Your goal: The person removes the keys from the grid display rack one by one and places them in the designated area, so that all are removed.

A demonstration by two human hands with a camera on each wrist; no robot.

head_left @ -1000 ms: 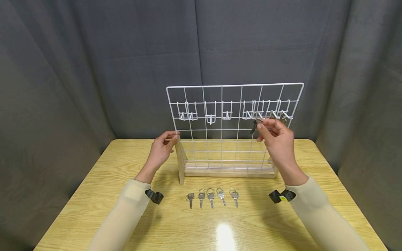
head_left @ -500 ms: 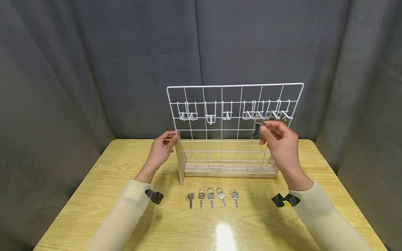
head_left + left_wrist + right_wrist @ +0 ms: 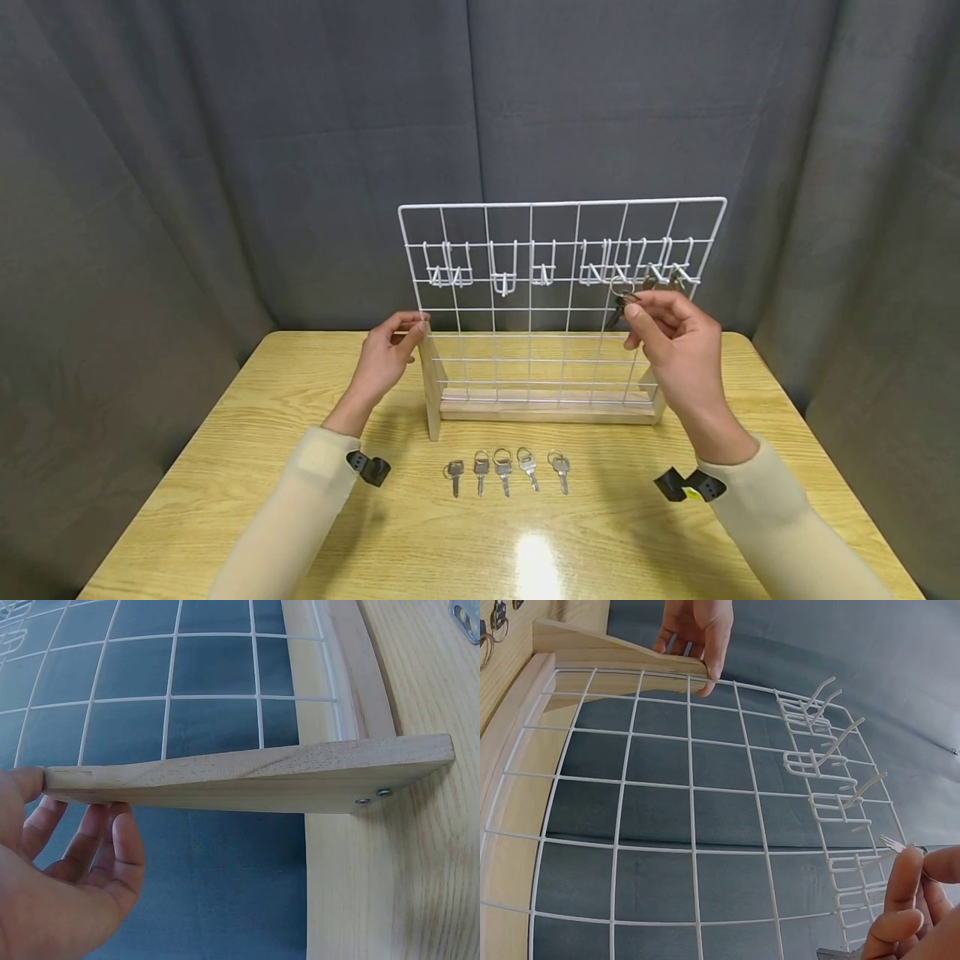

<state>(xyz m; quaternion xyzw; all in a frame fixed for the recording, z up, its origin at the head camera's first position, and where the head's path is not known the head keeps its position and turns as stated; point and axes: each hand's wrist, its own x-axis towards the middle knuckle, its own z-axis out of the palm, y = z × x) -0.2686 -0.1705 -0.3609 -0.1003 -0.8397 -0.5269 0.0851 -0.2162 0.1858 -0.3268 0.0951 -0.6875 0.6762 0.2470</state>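
In the head view, my right hand (image 3: pixel 678 350) pinches a key ring (image 3: pixel 622 286) with a dark key (image 3: pixel 616 313) hanging from it, right in front of the hooks on the white wire grid rack (image 3: pixel 562 202). The ring overlaps one hook in this view. Two more keys (image 3: pixel 677 282) hang on hooks at the far right, partly behind my fingers. My left hand (image 3: pixel 67 892) holds the top of the wooden side panel (image 3: pixel 225 776) between thumb and fingers. From the right wrist, curled right fingers (image 3: pixel 909 877) show at the lower right beside the hooks.
On the wooden table (image 3: pixel 300 517), several keys with rings (image 3: pixel 503 471) lie in a row before the rack. Further hooks (image 3: pixel 504 282) on the grid's left and middle hold nothing. A grey curtain (image 3: pixel 337 167) closes off the back.
My right hand has drifted right and slightly down with the key ring, and more of the ring shows now. The left hand stays on the panel.
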